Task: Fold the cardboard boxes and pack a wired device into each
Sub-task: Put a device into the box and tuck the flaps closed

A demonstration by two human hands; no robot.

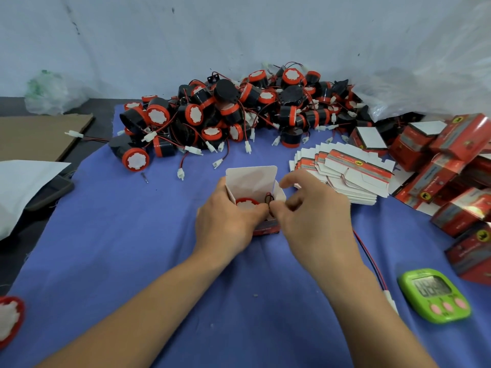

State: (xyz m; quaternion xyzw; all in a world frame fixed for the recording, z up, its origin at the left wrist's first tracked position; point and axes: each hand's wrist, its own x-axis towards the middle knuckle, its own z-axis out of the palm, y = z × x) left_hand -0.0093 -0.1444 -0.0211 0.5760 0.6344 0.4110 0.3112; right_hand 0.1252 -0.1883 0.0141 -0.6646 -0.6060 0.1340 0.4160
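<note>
At the middle of the blue cloth stands a small cardboard box (251,179), its white lid flap upright. Inside it sits a wired device (247,203) with a red rim and white face. My left hand (225,221) grips the box from the left side. My right hand (313,213) pinches the device's looped red-black wire (269,199) at the box's open top. A big pile of black-and-red devices (233,112) lies at the back. A fanned stack of flat boxes (345,171) lies right of my hands.
Folded red boxes (451,166) pile up at the right. A green timer (435,294) sits front right, beside a loose red-black wire (372,264) with a white plug. A brown cardboard sheet (39,134) and white bag (24,187) lie left. One device (9,318) lies at the front-left edge.
</note>
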